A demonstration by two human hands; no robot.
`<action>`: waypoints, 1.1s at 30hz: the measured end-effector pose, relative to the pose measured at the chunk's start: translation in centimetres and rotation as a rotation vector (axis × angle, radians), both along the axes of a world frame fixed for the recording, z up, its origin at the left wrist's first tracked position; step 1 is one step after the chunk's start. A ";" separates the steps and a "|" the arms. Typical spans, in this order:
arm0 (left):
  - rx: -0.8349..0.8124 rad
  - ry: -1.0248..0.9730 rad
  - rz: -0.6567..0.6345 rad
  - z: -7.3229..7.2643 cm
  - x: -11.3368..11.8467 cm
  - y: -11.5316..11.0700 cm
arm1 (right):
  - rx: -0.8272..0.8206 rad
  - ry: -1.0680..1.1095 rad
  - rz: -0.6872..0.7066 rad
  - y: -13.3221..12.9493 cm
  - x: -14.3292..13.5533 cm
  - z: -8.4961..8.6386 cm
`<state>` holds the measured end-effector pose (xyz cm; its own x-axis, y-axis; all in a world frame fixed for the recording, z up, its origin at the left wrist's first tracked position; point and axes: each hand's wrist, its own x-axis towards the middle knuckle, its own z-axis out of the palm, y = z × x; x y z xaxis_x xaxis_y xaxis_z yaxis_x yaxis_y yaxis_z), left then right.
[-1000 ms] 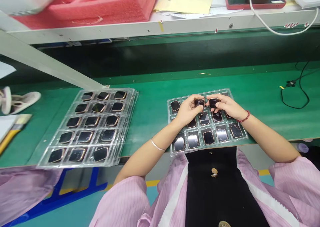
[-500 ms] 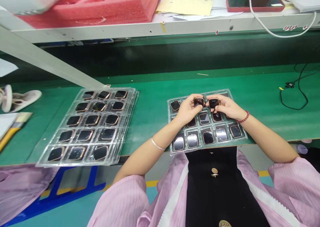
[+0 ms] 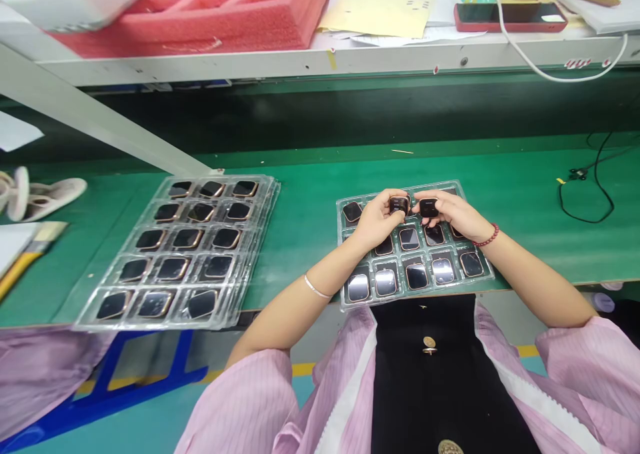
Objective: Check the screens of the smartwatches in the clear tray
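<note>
My left hand (image 3: 379,218) is closed on a smartwatch (image 3: 399,204) with a dark square screen and a gold-coloured rim; its thumb presses near the lower edge. A second smartwatch (image 3: 428,207) of the same look is gripped by my right hand (image 3: 457,215), the thumb at its right side. Both are held side by side, apart, above the far rows of a clear plastic tray (image 3: 367,262). Several like watches lie face up in that tray's pockets, such as the watch (image 3: 416,274) in the near row. My hands hide part of the far pockets.
To the left stands a stack of clear trays (image 3: 245,267) filled with similar watches. A brush (image 3: 30,254) and sandals (image 3: 45,197) are at the far left. A black cable (image 3: 600,194) lies right. Overhead, a shelf (image 3: 270,66) carries red foam (image 3: 240,34) and a phone (image 3: 510,17).
My right thumb has moved from the lower edge of its watch up to the right side. A small lit mark shows on the left watch's screen. The whole view has shifted slightly.
</note>
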<state>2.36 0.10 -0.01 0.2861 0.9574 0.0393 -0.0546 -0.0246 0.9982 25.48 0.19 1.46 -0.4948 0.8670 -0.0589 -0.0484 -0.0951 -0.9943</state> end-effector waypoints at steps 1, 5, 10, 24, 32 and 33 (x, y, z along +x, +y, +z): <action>-0.011 -0.001 0.000 0.0 0.0 0.1 | -0.030 0.047 -0.007 0.1 0.0 -0.1; -0.036 -0.001 -0.002 -0.3 0.2 0.4 | -0.135 0.212 -0.014 0.7 0.4 -0.3; -0.024 0.032 -0.006 -0.5 0.1 0.5 | -0.287 0.380 0.002 -0.7 -0.6 2.8; -0.029 0.045 -0.024 -0.4 0.1 0.3 | -0.452 0.669 0.316 -14.9 -7.5 15.2; -0.034 0.061 -0.003 0.0 0.2 0.2 | -0.409 0.557 0.320 -12.7 -7.0 14.3; -0.024 0.058 0.010 0.1 0.2 0.2 | -0.341 0.524 0.293 -11.0 -6.6 13.3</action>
